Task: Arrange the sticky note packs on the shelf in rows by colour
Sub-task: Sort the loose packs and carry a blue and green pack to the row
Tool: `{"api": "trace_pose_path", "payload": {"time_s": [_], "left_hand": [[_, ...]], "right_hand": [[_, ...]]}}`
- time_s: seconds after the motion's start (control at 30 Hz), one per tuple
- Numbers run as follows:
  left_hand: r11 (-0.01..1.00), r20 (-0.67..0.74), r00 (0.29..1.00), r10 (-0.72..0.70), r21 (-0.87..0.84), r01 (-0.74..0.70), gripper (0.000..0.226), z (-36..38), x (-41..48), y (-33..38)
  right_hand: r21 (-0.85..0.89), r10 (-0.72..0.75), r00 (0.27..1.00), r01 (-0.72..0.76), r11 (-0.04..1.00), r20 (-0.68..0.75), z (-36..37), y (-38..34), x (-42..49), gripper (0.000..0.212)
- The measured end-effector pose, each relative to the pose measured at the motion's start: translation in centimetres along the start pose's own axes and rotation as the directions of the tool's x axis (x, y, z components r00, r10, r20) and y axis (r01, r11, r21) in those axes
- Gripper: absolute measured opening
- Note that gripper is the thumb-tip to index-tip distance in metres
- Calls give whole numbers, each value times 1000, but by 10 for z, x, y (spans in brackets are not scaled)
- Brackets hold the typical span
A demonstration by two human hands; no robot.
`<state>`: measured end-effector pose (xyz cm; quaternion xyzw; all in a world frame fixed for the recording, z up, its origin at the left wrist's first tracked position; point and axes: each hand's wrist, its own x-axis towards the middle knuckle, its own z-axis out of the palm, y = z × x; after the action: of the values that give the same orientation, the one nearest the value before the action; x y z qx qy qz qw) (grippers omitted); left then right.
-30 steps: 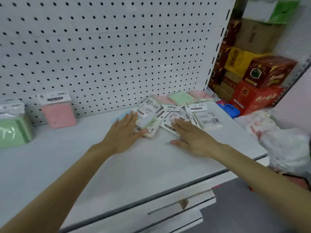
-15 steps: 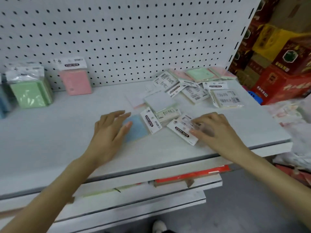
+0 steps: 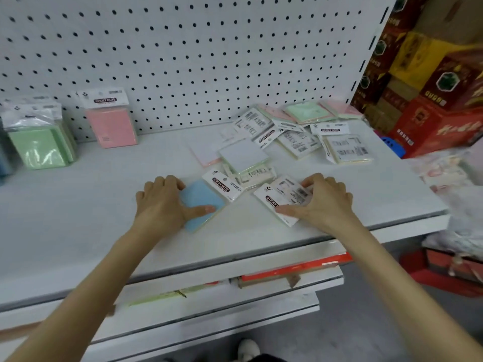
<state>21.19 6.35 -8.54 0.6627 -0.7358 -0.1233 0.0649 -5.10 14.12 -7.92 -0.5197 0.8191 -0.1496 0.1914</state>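
Hands meet near the front edge of the white shelf point(image 3: 78, 218). The left hand point(image 3: 162, 202) grips the blue pack point(image 3: 201, 202), fingers curled over its far edge and the thumb laid across its near corner. The pack lies flat on the shelf, and its white header card points away to the right. Just right of the blue pack, the right hand point(image 3: 324, 202) pinches a second pack point(image 3: 285, 197) between curled fingers on the far edge and the thumb on the near one. We see only its printed back and cannot tell its colour.

Behind the blue pack and to its right we find a loose heap of packs point(image 3: 300, 134), pink, green and pale yellow, most lying face down. Well left of the blue pack and further back, a pink pack point(image 3: 111, 126) leans upright on the pegboard point(image 3: 183, 61). Further left still stands a green pack point(image 3: 39, 147). Far right of the blue pack, past the shelf's end, we see stacked red boxes point(image 3: 439, 121).
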Motion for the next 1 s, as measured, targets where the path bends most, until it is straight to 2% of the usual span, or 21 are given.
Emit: {"api": "trace_pose_path", "payload": {"time_s": [0.13, 0.23, 0.3, 0.33, 0.43, 0.5, 0.53, 0.63, 0.73, 0.8, 0.87, 0.93, 1.0], "left_hand": [[998, 34, 999, -6, -58, 8, 66, 2, -7, -1], [960, -77, 997, 17, -279, -38, 52, 2, -21, 1], [883, -107, 994, 10, -465, -59, 44, -3, -33, 2], [817, -94, 996, 4, -574, -57, 44, -6, -39, 2], [569, 7, 1000, -12, -822, 13, 36, -16, -55, 1], [426, 106, 994, -1, -900, 96, 18, -20, -67, 3], [378, 135, 991, -2, -917, 126, 16, -22, -71, 3], [249, 168, 983, -76, -951, 181, 21, -26, -80, -3], [102, 202, 967, -158, -970, 220, 25, -30, -83, -19], [-29, 242, 955, -170, -970, 241, 29, -34, -86, -32], [-109, 270, 947, -174, -961, 254, 33, -40, -87, -45], [-123, 275, 947, -168, -959, 256, 37, -45, -89, -58], [-123, 271, 952, -142, -959, 255, 39, -49, -91, -73]], "right_hand": [[37, 35, 999, -36, 999, 25, 0, -2, -1, 77], [53, -21, 999, 18, 998, 46, 7, -1, -10, 58], [228, -83, 996, 74, 971, 28, 9, 1, -19, 38], [371, -97, 995, 85, 925, 14, 9, -1, -24, 29], [726, -100, 995, 70, 684, -1, 5, -16, -38, 14], [822, -135, 991, 81, 563, -5, 7, -32, -47, 8], [864, -156, 988, 84, 496, -7, 9, -41, -51, 6], [953, -208, 978, 68, 296, -5, 16, -67, -61, 12], [977, -248, 968, 87, 195, -37, 29, -87, -67, 19], [977, -283, 957, 119, 179, -65, 41, -98, -71, 28], [962, -322, 944, 153, 225, -75, 54, -112, -76, 33], [932, -361, 927, 211, 293, -96, 67, -127, -82, 27], [914, -389, 912, 260, 310, -127, 83, -145, -88, 12]]}}
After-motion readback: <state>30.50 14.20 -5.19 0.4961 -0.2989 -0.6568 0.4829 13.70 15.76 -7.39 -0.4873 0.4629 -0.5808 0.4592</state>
